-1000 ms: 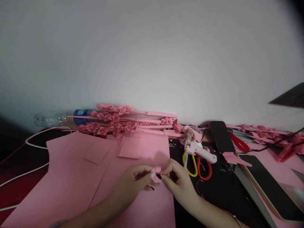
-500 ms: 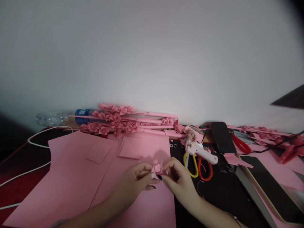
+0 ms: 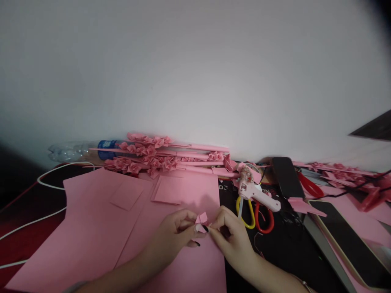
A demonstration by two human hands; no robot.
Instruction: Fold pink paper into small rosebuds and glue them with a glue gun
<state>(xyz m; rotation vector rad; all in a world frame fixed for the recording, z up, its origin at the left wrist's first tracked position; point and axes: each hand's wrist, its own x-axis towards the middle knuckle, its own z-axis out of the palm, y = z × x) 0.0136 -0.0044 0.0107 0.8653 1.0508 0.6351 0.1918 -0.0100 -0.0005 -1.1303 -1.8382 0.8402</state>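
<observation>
Both hands pinch a small folded pink paper piece (image 3: pixel 202 218) just above a large pink paper sheet (image 3: pixel 91 228). My left hand (image 3: pixel 174 238) grips its left side with thumb and fingers closed. My right hand (image 3: pixel 230 238) pinches its right side, fingers curled. The nails are dark. Two small pink paper squares (image 3: pixel 168 190) lie on the sheet beyond the hands.
Sticks with pink paper roses (image 3: pixel 152 156) and a plastic bottle (image 3: pixel 79 149) lie along the wall. A pink glue gun (image 3: pixel 255 191), yellow and red scissors (image 3: pixel 255 213), a black phone (image 3: pixel 285 177) and a tablet (image 3: pixel 351 240) sit right. White cable (image 3: pixel 36 219) runs left.
The paper piece has been turned and squeezed a little between the fingers; my right hand has closed in nearer to the left. Nothing else has moved.
</observation>
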